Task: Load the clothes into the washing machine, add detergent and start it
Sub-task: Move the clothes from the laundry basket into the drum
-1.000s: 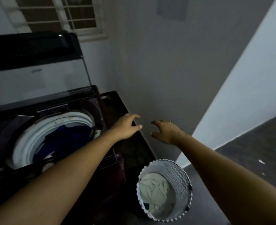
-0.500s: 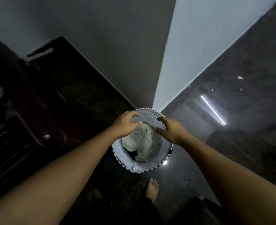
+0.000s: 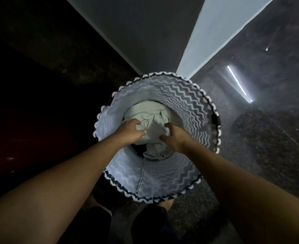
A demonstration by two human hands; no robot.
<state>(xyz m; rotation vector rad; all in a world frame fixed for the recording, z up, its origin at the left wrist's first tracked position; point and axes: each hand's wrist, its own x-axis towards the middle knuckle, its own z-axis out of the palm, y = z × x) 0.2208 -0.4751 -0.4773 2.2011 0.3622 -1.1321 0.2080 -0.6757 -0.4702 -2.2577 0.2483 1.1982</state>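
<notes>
Pale grey cloth (image 3: 151, 118) bunched inside the zigzag basket (image 3: 189, 106); I see my left hand (image 3: 130, 132) clutching it at 9 o'clock, my right hand (image 3: 174, 137) gripping at 3 o'clock.

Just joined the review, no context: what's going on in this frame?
A person leans over a zigzag-patterned laundry basket standing on the floor, with both arms reaching inside. The left hand and the right hand each grip the pale garment bunched up in it. The garment is not yet lifted out, so loading is only partway along.
</notes>
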